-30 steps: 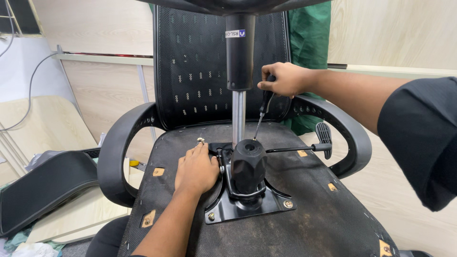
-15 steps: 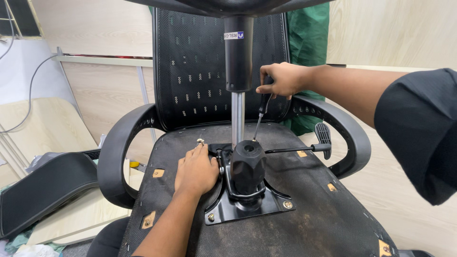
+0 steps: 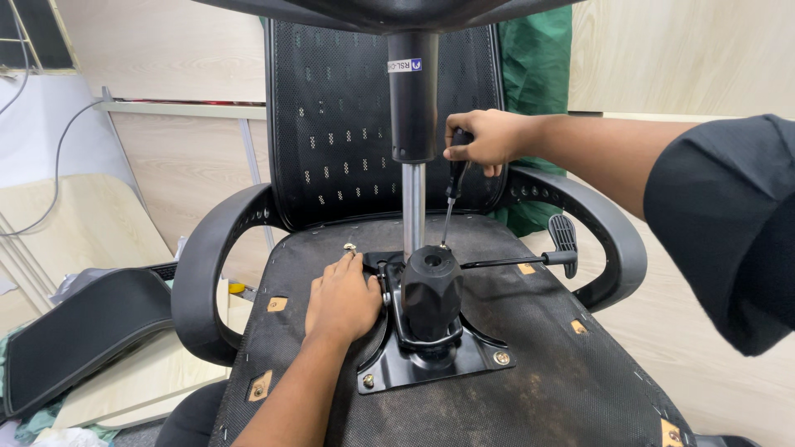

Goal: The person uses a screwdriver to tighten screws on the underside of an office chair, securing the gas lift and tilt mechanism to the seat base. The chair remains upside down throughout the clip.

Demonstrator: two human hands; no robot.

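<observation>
Upright behind the black tilt mechanism (image 3: pixel 431 290), a screwdriver (image 3: pixel 451 203) stands almost vertical, its tip down at the back edge of the metal mounting plate (image 3: pixel 431 360) near the chrome gas-lift column (image 3: pixel 413 207). Of the two hands, the right hand (image 3: pixel 484 136) is curled tight around the screwdriver's dark handle from above, while the left hand (image 3: pixel 344 298) lies flat and open, palm down, on the left side of the plate, gripping nothing. Just past its fingertips a small loose screw (image 3: pixel 350 247) sits on the underside of the seat (image 3: pixel 530 364), a dusty black fabric panel facing up. From the mechanism a thin lever with a paddle end (image 3: pixel 565 236) runs out to the right. Curved black armrests (image 3: pixel 207 265) flank the seat, and the mesh backrest (image 3: pixel 339 116) rises behind it. To the left, on the floor, lies another black mesh panel (image 3: pixel 83 331) on pale wooden boards; green cloth (image 3: pixel 538 74) hangs behind the chair against light wood walls.
</observation>
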